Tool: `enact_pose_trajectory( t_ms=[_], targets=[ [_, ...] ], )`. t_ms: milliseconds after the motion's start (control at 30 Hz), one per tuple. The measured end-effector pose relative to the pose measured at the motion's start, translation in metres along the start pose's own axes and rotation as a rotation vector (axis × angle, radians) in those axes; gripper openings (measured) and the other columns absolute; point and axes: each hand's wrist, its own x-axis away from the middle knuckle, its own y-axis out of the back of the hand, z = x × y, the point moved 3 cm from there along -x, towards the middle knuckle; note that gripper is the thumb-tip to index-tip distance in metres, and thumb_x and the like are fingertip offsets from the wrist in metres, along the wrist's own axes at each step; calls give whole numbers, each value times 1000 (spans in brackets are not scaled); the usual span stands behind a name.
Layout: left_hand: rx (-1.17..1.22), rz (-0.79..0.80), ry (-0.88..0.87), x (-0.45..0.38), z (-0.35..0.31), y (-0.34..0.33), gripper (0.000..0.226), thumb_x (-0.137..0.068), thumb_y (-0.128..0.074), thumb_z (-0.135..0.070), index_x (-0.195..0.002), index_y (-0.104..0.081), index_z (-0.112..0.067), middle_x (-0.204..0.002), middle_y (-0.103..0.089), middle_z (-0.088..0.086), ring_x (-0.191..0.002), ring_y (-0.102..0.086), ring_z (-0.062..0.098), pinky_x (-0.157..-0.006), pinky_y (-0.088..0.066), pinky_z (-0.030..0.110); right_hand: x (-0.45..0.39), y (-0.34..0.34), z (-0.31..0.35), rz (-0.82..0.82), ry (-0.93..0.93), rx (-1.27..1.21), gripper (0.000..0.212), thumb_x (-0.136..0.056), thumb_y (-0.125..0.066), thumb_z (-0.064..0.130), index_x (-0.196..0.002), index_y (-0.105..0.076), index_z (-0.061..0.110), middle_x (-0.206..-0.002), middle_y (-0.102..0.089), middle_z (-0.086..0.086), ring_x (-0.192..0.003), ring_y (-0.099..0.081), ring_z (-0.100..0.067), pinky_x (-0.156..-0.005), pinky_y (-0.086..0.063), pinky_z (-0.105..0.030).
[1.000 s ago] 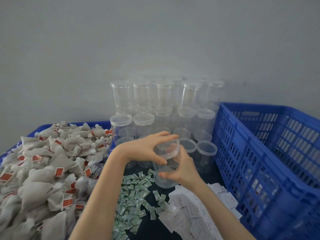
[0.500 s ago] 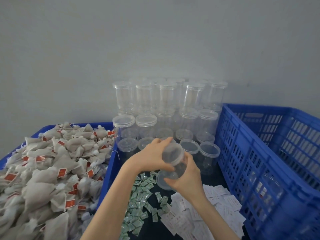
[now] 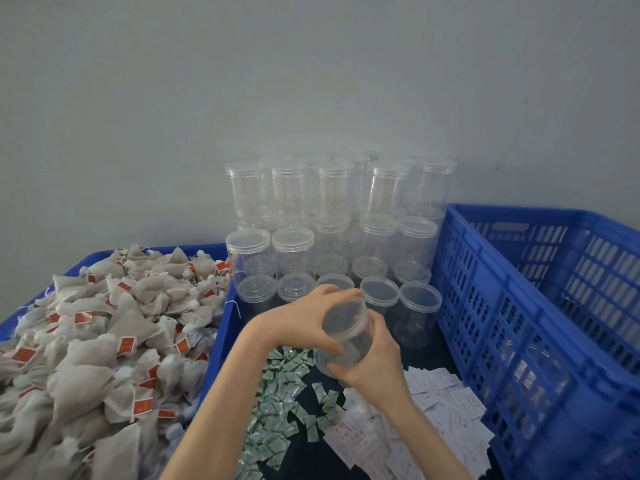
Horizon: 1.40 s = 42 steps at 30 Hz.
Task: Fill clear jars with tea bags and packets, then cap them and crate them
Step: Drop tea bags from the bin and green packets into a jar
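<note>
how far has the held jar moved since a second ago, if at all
No: the jar stays just in front of the front-row jars, lid tipped slightly nearer.

A dark tabletop (image 3: pixel 429 344) carries everything. On its left side stands a blue tray (image 3: pixel 214 344) heaped with grey tea bags (image 3: pixel 104 341) bearing red tags. At the back, against the wall, capped clear jars (image 3: pixel 332 237) stand in stacked rows. Loose green packets (image 3: pixel 277 403) lie scattered on the bare surface in the middle, with white paper packets (image 3: pixel 440 410) spread just beside them. A blue slatted crate (image 3: pixel 519 323) sits on the right.
</note>
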Motion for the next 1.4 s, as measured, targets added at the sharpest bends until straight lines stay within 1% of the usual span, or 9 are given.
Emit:
enact_pose_trajectory(
  t_ms=[333, 500, 600, 767, 933, 1033, 1167, 1267, 1400],
  targets=[
    [-392, -468, 569, -2, -13, -15, 100, -73, -23, -90, -136, -42, -15, -134, -53, 12, -123, -51, 32, -99, -37, 48, 4, -4, 12, -129, 132, 230, 89, -65, -88, 38, -139, -42, 17, -132, -53, 6, -124, -49, -12, -104, -45, -37],
    [-39, -59, 91, -8, -16, -20, 102, -82, -64, -57, -148, 13, -46, -159, 16, -9, -148, 6, 17, -117, -18, 51, 4, 2, 4, -60, 54, 167, 94, -61, -84, 45, -140, -40, 21, -133, -51, 12, -124, -51, -11, -101, -48, -39],
    [-47, 32, -11, -6, -7, -8, 99, -78, -74, -32, -149, -7, -47, -155, -8, -13, -142, -18, 13, -109, -34, 33, 6, 5, 0, -45, 15, 132, 101, -52, -78, 58, -140, -38, 27, -132, -51, 13, -122, -52, -8, -98, -50, -35],
    [-263, -330, 413, -10, -3, -7, 90, -73, -41, -85, -146, -29, -34, -141, -46, 5, -128, -46, 29, -99, -39, 44, 5, -4, 3, -66, 63, 174, 92, -63, -88, 41, -139, -40, 22, -133, -51, 10, -124, -49, -10, -102, -47, -37],
    [-47, -124, 167, -8, -4, -17, 101, -80, -57, -69, -149, 12, -42, -161, 8, -4, -149, -4, 21, -118, -16, 49, 4, -4, 0, -61, 34, 155, 94, -64, -86, 38, -143, -38, 20, -136, -51, 8, -127, -48, -13, -103, -46, -41],
    [-116, 30, 68, -3, -1, -9, 97, -78, -71, -44, -152, -8, -39, -157, -15, -5, -144, -17, 16, -109, -28, 30, 7, -4, -6, -41, 22, 144, 93, -61, -87, 40, -139, -39, 25, -133, -52, 11, -124, -51, -10, -99, -49, -38],
    [-288, -249, 440, -5, 0, -10, 97, -69, -40, -89, -148, -28, -33, -143, -48, 4, -128, -47, 31, -100, -42, 44, 10, -9, -6, -45, 49, 197, 95, -62, -88, 39, -140, -37, 25, -136, -50, 11, -128, -47, -10, -104, -46, -39],
    [-302, -239, 401, -7, 1, -21, 99, -73, -30, -89, -153, 0, -38, -158, -24, 9, -143, -27, 32, -113, -24, 56, 8, -10, -6, -47, 43, 199, 95, -63, -88, 40, -142, -37, 23, -138, -49, 10, -130, -45, -11, -106, -44, -40],
    [-123, 62, 71, -1, -4, -14, 109, -76, -74, -45, -152, 4, -37, -160, -3, -9, -146, -10, 12, -116, -22, 34, 9, -4, -12, -32, 12, 165, 96, -59, -86, 43, -140, -38, 25, -134, -51, 11, -124, -50, -10, -99, -50, -39]
  ],
)
